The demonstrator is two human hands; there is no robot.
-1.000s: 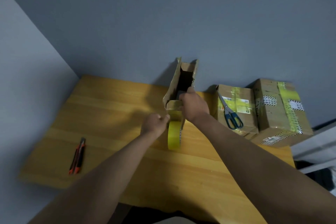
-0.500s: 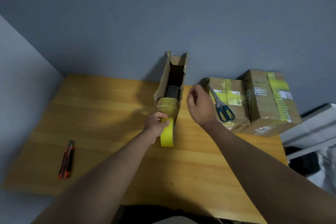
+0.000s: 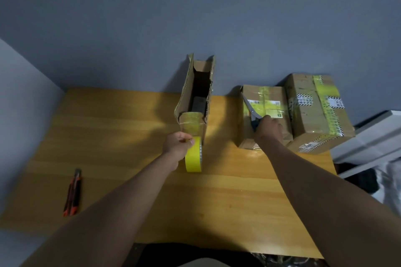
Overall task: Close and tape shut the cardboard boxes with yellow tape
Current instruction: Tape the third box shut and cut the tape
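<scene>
The tall narrow open cardboard box (image 3: 193, 102) stands untaped just beyond the left hand (image 3: 176, 145), whose grip pinches the yellow tape roll (image 3: 193, 155). The right hand (image 3: 269, 129) grips blue-handled scissors (image 3: 251, 112) on two taped boxes (image 3: 303, 112).

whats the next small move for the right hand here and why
Probably lift the scissors off the taped box and bring them over to the tape. The right hand is closing on their handles, while the left hand holds the yellow tape roll with a strip already stuck to the open box, so that strip looks ready to cut.
</scene>
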